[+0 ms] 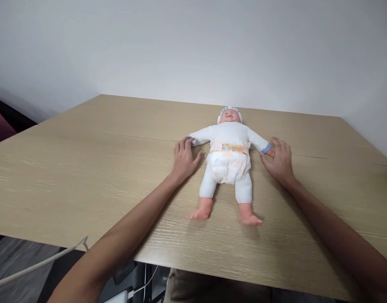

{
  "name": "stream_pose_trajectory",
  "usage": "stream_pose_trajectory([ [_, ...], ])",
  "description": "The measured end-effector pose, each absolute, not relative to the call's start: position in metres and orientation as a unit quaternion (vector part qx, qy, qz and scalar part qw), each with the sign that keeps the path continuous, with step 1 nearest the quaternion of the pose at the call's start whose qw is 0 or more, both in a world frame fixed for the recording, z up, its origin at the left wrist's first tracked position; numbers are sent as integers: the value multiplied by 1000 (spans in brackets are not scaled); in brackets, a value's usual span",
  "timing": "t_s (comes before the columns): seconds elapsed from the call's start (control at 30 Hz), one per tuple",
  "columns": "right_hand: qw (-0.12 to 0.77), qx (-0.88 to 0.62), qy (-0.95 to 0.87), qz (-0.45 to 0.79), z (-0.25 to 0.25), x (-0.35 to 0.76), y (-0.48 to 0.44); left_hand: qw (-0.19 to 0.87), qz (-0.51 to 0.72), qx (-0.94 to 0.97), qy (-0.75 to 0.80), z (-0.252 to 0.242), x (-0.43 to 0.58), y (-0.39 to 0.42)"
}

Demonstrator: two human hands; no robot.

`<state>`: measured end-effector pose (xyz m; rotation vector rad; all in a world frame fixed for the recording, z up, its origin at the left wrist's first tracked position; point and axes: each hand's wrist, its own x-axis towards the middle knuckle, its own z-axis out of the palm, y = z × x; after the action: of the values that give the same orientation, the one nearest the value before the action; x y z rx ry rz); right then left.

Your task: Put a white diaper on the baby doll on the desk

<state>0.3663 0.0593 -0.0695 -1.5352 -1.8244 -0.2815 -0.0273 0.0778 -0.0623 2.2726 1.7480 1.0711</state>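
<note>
Doll [229,134]: on its back on the table [86,176], between left grip [184,160] and right grip [280,163], feet toward the near edge
Left grip: wide, thumb apart from curved fingers, at the end of one outstretched doll arm
Right grip: wide, the doll's other hand between thumb and fingers; whether pressed, cannot tell
Diaper [228,167]: around the doll's waist

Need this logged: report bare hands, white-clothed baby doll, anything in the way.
Left hand, right hand: open, at outstretched arms of white-clothed baby doll. Doll face up on tan wood-grain table. Off-white cable by front-left edge, apart from doll.
</note>
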Motion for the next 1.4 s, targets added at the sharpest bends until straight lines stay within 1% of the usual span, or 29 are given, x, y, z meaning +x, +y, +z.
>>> stream_pose_trajectory([
  [0.23, 333, -602, -724, -51, -84, 370, 84, 27, 323, 756, 569, -57, -15, 122],
  [0.4, 340, -602, -722, -35, -86, 373, 84, 31, 324, 743, 584, -59, -16, 131],
  [0.6, 332, -623, -706, -59, -82, 366, 88, 19, 300, 737, 606, -56, -12, 141],
  [0.83, 261, -638, -716, -111, -67, 336, 107, -27, 264, 785, 561, -52, 2, 157],
  [0.93, 254, -651, -708, -103, -63, 325, 116, -13, 251, 786, 564, -51, 7, 164],
  [1.13, 211, -676, -701, -81, -61, 319, 119, 24, 254, 778, 574, -54, 7, 172],
  [1.4, 204, -681, -699, -77, -60, 318, 117, -13, 218, 786, 578, -56, 6, 172],
])
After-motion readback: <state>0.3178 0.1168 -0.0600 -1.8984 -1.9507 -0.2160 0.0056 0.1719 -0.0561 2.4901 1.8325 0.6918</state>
